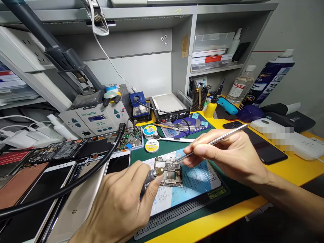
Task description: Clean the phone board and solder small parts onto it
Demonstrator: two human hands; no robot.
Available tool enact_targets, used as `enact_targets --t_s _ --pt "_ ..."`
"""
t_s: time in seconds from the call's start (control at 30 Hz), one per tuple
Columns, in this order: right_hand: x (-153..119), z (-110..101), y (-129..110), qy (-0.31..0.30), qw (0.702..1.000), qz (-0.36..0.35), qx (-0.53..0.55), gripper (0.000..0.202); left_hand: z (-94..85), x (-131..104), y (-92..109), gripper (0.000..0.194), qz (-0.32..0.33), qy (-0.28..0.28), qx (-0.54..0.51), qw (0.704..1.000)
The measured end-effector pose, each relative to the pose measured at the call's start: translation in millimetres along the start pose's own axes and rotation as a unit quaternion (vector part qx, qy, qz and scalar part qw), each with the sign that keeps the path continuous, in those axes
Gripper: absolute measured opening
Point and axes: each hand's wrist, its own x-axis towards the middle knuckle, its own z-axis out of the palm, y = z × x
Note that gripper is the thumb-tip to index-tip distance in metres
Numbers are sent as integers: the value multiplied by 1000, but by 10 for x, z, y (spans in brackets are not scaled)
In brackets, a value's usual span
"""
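My left hand (pixel 126 199) is wrapped round a grey handheld tool (pixel 152 174) with a knurled collar and a brass nose. Its exact kind is not clear. The nose points right, over a phone circuit board (pixel 174 180) lying on a white and blue sheet-topped pad (pixel 194 182). From the other side, my right hand (pixel 222 152) pinches slim silver tweezers (pixel 220 139) like a pen. The tweezer tips reach down to the upper part of the board, close to the brass nose; whether they touch it is hard to tell.
A black hose (pixel 106 162) arches across the left, over several phones. Behind stand a hot-air station (pixel 98 118), a solder reel (pixel 150 131), a round tin (pixel 152 145), a toothbrush (pixel 174 139) and a heating plate (pixel 168 104). A dark phone (pixel 265 145) lies at right.
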Motion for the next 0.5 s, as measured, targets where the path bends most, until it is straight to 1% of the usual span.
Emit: enact_targets --t_s 0.17,0.5 --pt "-4 5 7 -3 1000 6 1 3 0 -2 -4 22 -1 0 7 1000" --pt "-1 3 -7 2 1000 10 7 4 -12 12 6 20 1 -4 -5 1000"
